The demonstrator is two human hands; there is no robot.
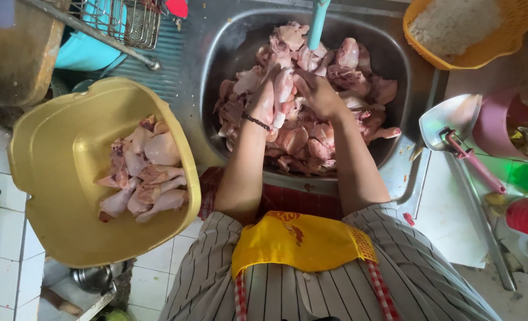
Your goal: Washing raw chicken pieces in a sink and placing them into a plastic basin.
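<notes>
A steel sink (216, 53) is piled with raw chicken pieces (329, 137). Both my hands are over the pile's middle, holding one pale chicken piece (283, 89) between them. My left hand (264, 101), with a dark bead bracelet on the wrist, grips it from the left. My right hand (316, 92) closes on it from the right. A turquoise tap spout (318, 24) hangs just above the hands. Left of the sink, a yellow plastic basin (56, 178) holds several more raw chicken pieces (142, 169).
An orange colander (501, 41) with white grains sits at the top right. A steel ladle with a pink handle (454, 128) lies right of the sink beside pink, green and red containers. A wire rack (127, 21) and turquoise tub stand at the top left. White tiled floor lies below.
</notes>
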